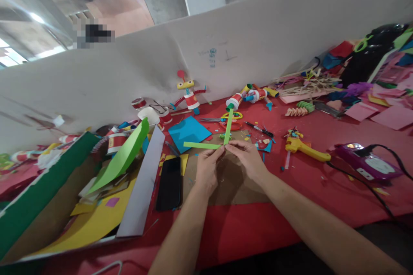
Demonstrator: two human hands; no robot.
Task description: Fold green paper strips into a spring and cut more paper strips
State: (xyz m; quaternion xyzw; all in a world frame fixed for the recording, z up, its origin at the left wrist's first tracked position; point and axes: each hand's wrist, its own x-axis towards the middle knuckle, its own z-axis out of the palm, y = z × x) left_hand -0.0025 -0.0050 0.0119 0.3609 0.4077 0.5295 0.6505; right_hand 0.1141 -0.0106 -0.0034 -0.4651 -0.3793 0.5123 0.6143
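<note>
Two light green paper strips meet at a corner between my hands, one strip pointing left and the other strip pointing away from me. My left hand pinches the corner from the left. From the right, my right hand pinches the same corner, its fingertips almost touching the left ones. Whether the strips are glued there is hidden by my fingers. Below them lies a brown cardboard sheet. A small folded green paper spring sits just behind the strips.
A black phone, blue paper, scissors and a pen surround the cardboard. On the right are a yellow glue gun and purple power box. A paper-filled box stands left; a paper-cup robot figure stands behind.
</note>
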